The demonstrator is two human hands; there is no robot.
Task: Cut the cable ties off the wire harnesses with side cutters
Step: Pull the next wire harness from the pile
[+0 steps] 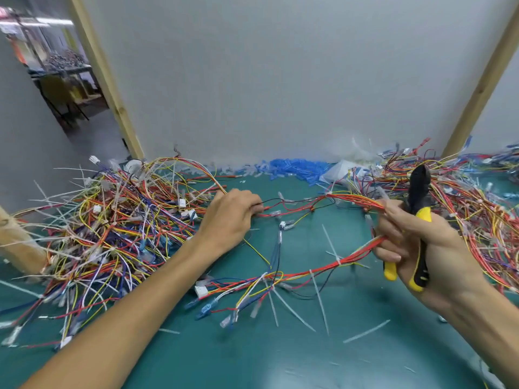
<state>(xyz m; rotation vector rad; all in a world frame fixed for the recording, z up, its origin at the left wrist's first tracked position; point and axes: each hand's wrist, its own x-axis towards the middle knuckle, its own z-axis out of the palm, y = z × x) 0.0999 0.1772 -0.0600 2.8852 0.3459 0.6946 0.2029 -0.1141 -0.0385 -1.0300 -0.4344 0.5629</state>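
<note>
— On the green mat [280, 355], between the two hands, what lies there?

— One wire harness [295, 275], mostly red and yellow strands. It runs from the left hand [231, 216] across to the right, bends, then comes back along the near middle of the mat. Its near left end fans out into blue-sleeved terminals and a white connector [201, 291].

— How is the left hand set?

— Palm down, fingers curled, gripping thin red and black strands at the harness's far left end, right beside the left pile [112, 220] of tangled harnesses.

— And the right hand?

— The right hand [421, 248] is raised at the right, wrapped round the yellow-and-black handles of the side cutters [418, 209]. The black head points up and away, and the jaws look closed. The fingertips of that same hand also pinch the red bundle where the harness bends.

— Any ties on the harness?

— Yes. White cable ties [339, 261] clasp the bundle just left of the right hand, one nearer to it and one further left, their tails sticking out.

— What surrounds all this?

— A right pile [477, 209] of harnesses spreads behind the right hand. Loose ties [366, 331] lie scattered over the near mat. A blue heap [297, 168] of small pieces sits along the far edge, against the grey panel [280, 80].
</note>
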